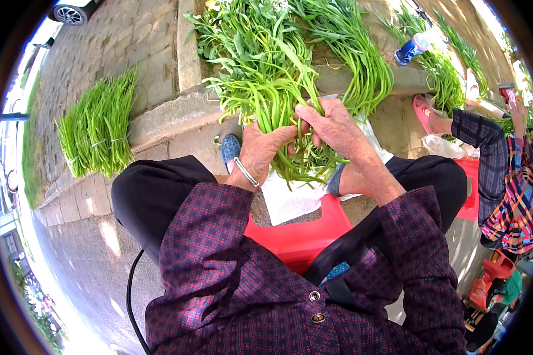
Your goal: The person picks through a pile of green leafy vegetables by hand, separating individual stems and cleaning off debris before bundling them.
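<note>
My left hand [265, 148], with a silver bangle at the wrist, is closed around a bunch of leafy green stems [271, 104] that look like water spinach. Close beside it, my right hand [328, 122] pinches one or more stems of the same greens between thumb and fingers. Stem ends hang below both hands, over a white plastic sheet or bag [288, 199] that has loose green bits on it. Beyond my hands a large heap of the leafy greens [244, 40] lies over the kerb, and a second pile [359, 66] lies to its right.
Tied bundles of trimmed green stems [97, 128] stand at left by the concrete kerb [173, 117]. A red plastic stool [297, 244] is under me. A blue-labelled bottle [408, 51] lies upper right, near more greens [444, 84]. Another person [511, 191] sits at right.
</note>
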Motion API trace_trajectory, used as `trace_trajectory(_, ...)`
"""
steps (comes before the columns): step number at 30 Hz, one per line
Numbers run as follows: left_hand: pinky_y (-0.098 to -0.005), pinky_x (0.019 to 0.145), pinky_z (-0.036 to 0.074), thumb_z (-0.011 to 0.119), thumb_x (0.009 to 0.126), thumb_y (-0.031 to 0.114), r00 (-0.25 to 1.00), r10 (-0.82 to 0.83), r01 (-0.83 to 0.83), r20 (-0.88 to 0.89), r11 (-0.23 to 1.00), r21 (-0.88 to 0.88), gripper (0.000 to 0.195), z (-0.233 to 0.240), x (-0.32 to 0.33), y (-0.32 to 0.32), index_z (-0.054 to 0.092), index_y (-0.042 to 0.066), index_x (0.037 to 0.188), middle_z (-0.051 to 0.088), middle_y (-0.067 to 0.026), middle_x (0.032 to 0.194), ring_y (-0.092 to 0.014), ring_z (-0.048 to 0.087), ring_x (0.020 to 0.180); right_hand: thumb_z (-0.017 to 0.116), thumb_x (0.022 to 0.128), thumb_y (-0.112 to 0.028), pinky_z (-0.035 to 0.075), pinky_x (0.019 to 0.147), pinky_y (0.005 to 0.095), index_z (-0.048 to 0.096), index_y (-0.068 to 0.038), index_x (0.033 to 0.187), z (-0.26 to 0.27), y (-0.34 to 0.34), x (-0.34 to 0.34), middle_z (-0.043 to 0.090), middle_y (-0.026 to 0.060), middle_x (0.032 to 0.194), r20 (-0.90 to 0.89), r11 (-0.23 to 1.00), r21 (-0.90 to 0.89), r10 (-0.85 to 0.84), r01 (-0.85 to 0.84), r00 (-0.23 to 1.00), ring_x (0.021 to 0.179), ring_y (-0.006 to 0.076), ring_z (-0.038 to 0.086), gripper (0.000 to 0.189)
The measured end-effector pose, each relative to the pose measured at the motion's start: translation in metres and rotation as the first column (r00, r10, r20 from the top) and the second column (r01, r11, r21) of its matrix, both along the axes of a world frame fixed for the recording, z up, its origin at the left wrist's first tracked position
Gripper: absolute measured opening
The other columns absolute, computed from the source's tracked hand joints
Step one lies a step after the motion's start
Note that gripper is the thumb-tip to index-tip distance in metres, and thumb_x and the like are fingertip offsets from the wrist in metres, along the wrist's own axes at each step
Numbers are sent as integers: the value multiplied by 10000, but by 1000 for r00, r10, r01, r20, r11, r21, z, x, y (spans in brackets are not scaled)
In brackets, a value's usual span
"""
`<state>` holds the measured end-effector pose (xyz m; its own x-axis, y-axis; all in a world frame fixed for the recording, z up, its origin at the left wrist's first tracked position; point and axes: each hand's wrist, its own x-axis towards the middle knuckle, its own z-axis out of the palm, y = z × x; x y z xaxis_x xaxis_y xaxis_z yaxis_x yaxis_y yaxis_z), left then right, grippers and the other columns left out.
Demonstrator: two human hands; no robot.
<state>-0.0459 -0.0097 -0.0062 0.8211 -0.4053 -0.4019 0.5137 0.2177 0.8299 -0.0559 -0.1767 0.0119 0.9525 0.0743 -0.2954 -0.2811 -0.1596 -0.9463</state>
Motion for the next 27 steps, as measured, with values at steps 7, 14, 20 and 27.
trace_trajectory(7, -230, 532, 477, 645, 807, 53, 995, -40, 27, -91, 991, -135, 207, 15, 2, 3, 576, 39, 1001, 642, -69, 808, -121, 576, 584, 492, 900, -335, 394, 428, 227, 612, -8, 769, -1, 0, -1, 561, 9, 596, -113, 990, 115, -69, 82, 991, 477, 78, 497, 372)
trace_trajectory(14, -235, 528, 488, 634, 786, 20, 998, 20, -25, -64, 997, -68, 172, 6, 9, 12, 598, -11, 951, 663, -111, 812, -128, 585, 584, 545, 893, -321, 356, 389, 223, 655, -3, 778, -12, -1, -2, 506, -14, 529, -87, 994, 104, -16, 25, 996, 442, 60, 449, 355)
trace_trajectory(20, -231, 528, 498, 639, 778, 22, 1000, -20, 20, -21, 1000, -7, 180, 6, 3, 7, 616, -4, 955, 665, -88, 818, -132, 607, 581, 555, 892, -342, 325, 408, 197, 667, -51, 775, -13, -3, -2, 572, -24, 627, -180, 993, 51, 113, -105, 977, 471, 37, 451, 333)
trace_trajectory(27, -241, 514, 509, 642, 785, 27, 996, 20, -24, -84, 999, -47, 156, 6, 1, 5, 611, -3, 936, 649, -82, 759, -147, 621, 567, 577, 863, -303, 341, 393, 190, 611, -34, 851, -5, 1, -2, 558, -18, 634, -152, 997, 70, 27, -16, 988, 478, 44, 462, 271)
